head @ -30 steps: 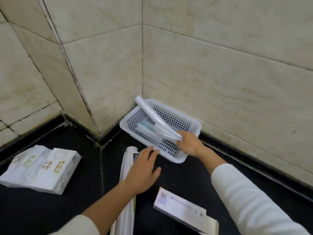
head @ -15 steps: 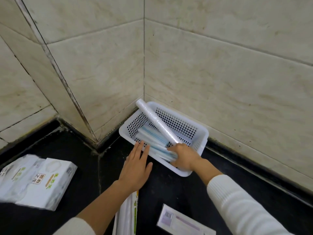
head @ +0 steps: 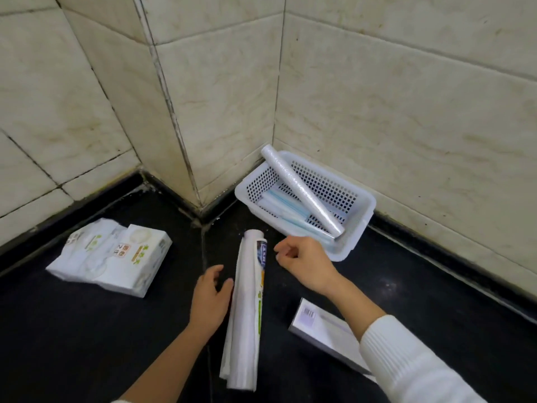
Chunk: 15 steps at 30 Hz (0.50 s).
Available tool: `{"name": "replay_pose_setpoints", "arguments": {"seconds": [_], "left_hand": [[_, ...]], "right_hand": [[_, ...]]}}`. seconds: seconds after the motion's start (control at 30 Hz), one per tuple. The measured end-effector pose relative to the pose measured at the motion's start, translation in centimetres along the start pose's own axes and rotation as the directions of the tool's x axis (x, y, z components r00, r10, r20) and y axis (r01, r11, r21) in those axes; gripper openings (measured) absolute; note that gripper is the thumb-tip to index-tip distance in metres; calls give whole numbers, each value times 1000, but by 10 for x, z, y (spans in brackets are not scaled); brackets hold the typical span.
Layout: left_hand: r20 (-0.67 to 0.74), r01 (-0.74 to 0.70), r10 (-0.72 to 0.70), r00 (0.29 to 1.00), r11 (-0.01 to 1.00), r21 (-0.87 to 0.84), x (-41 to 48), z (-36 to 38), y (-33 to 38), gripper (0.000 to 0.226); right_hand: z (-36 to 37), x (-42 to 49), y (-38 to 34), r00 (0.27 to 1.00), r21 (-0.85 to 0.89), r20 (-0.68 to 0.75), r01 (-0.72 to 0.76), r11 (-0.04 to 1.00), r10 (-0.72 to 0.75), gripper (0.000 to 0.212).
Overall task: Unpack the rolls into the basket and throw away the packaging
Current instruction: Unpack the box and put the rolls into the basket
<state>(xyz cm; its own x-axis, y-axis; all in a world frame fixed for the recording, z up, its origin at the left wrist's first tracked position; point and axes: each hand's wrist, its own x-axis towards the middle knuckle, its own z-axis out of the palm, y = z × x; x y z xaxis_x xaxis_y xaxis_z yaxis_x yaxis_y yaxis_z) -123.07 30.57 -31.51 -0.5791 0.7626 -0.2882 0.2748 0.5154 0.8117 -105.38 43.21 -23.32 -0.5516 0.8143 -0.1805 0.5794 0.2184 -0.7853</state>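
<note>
Overall, 1 black floor (head: 87,344) meets 1 tiled wall (head: 406,97). At the far right corner sits 1 white basket (head: 361,209) holding 1 clear roll (head: 302,191) propped on its far rim, above several blue-striped rolls (head: 286,209) too bundled to count. 1 tissue pack (head: 113,255) lies left, 1 wrapped roll (head: 247,309) near centre, 1 flat box (head: 322,330) right. 2 hands, both empty: left hand (head: 209,301) spread beside the wrapped roll, right hand (head: 305,263) loosely curled near its far end.

basket (head: 359,219): perforated white plastic | roll (head: 302,190): glossy clear film | floor (head: 87,330): dark, matt | sleeve (head: 412,365): ribbed knit
</note>
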Motion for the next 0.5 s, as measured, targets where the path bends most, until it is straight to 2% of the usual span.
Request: {"name": "replay_pose_setpoints", "arguments": {"seconds": [0.1, 0.23, 0.4, 0.5], "left_hand": [[93, 148, -137, 986, 981, -126, -22, -1, -18, 42], [238, 312, -245, 940, 899, -306, -42, -5, -33, 38], [327, 257, -174, 929, 938, -233, -54, -11, -40, 38], [294, 193, -127, 947, 959, -209, -59, -10, -36, 19]], "right_hand": [[49, -17, -5, 992, -16, 116, -47, 999, 49, 23], [96, -35, -13, 991, -112, 70, -104, 988, 113, 26], [116, -41, -18, 974, -330, -57, -228, 916, 221, 37], [121, -43, -14, 926, -304, -82, -375, 876, 368, 49]]}}
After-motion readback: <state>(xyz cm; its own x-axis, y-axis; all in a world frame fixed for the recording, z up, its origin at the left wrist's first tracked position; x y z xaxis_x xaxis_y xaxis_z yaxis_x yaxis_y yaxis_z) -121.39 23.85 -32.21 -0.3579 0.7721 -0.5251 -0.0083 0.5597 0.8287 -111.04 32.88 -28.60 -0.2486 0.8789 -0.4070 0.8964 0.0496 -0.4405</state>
